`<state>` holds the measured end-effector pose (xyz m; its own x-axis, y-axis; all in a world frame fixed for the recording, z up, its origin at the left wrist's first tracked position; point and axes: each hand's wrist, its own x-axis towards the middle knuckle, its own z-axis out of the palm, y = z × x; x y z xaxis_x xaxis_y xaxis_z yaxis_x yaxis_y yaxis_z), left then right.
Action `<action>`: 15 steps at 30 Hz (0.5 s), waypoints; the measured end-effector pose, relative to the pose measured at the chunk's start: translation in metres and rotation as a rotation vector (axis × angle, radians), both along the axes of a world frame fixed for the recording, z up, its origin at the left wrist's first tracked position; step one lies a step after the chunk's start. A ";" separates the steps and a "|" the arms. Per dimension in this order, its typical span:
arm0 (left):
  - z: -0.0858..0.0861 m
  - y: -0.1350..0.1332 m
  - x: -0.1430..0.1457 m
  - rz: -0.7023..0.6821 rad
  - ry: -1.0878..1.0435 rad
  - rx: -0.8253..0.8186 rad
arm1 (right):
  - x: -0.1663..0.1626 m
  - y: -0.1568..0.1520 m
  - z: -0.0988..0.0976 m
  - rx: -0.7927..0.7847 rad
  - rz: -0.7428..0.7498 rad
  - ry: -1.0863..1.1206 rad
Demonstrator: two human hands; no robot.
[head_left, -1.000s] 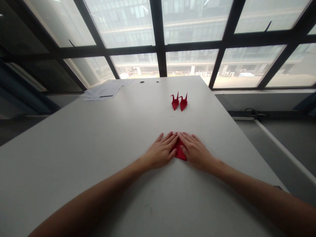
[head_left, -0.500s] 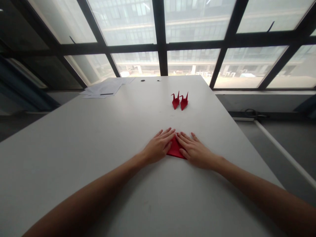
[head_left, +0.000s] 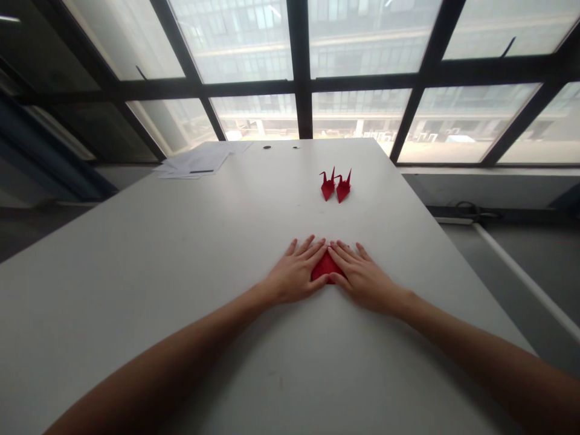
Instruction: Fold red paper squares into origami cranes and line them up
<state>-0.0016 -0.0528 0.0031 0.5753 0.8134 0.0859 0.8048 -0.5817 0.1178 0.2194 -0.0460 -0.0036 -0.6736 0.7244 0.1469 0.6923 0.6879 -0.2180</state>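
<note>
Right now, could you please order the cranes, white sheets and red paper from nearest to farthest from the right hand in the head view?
1. Red paper: partly beneath the right hand.
2. Cranes: farther forward, slightly left.
3. White sheets: far left.

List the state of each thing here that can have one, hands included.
Left hand: laid flat, fingers spread, on the red paper.
Right hand: laid flat, fingers spread, on the same piece.
Red paper: flat on the white table, partly covered; full outline hidden.
Left crane: folded, standing.
Right crane: folded, standing.
White sheets: loosely overlapping, lying flat.
</note>
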 end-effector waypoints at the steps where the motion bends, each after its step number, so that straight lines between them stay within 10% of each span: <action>1: 0.000 0.000 0.000 0.005 -0.005 0.000 | 0.001 0.000 -0.001 -0.017 -0.017 -0.017; 8: -0.002 0.001 -0.002 -0.001 -0.015 0.007 | 0.017 0.016 -0.003 0.004 -0.285 0.032; 15: -0.005 0.001 -0.002 0.053 -0.021 0.020 | 0.008 0.018 -0.001 -0.040 0.038 0.071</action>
